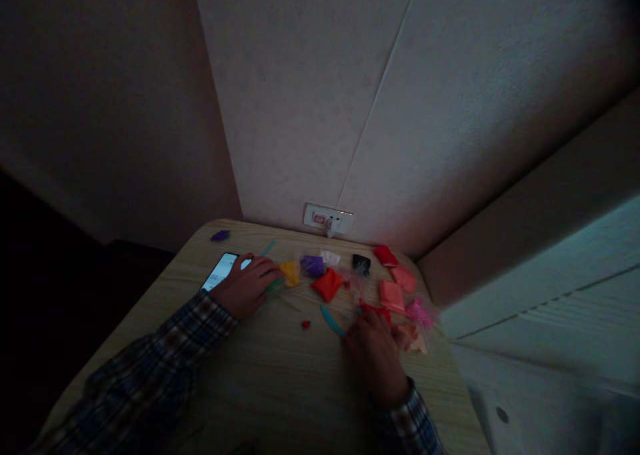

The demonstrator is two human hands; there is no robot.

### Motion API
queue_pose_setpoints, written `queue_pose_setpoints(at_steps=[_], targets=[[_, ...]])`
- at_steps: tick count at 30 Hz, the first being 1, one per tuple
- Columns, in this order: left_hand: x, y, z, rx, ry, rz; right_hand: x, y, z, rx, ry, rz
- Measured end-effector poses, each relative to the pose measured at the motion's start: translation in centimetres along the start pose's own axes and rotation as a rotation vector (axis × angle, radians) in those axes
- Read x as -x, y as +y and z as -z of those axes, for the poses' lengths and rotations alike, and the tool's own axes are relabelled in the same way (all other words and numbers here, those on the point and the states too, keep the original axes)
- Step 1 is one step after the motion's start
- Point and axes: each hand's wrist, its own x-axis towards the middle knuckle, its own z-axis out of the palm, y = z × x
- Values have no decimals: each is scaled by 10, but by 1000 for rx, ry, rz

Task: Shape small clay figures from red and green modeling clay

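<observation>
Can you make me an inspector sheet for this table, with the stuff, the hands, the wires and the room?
Surface: pale wood-grain tabletop, rounded corners, dimly lit.
Things at hand: flat blue knife-shaped tool, one end at the right hand; bright red packet by that hand's fingers; small red lump with a green bit between the hands.
Clutter: smartphone with lit screen; soft yellow packet; shiny black packet; crumpled purple piece.
Hands: left hand partly covers the phone; right hand's grip is unclear.
Cables: white plug in a white wall socket; no cord made out.
Surroundings: pale wall behind.
</observation>
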Motion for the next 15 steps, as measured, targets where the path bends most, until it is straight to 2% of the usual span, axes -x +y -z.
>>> queue_pose_setpoints(at_steps=[4, 8, 11, 15], targets=[[-3, -8, 0, 36, 5, 4, 0, 0, -6, 35, 36, 21], [-2, -12, 7, 233, 115, 5, -1, 0, -2, 14, 44, 36], [-1, -6, 19, 509, 211, -7, -5, 3, 14, -153, 37, 55], [-2, 13, 33, 846, 326, -60, -13, 1, 51, -458, -29, 33]])
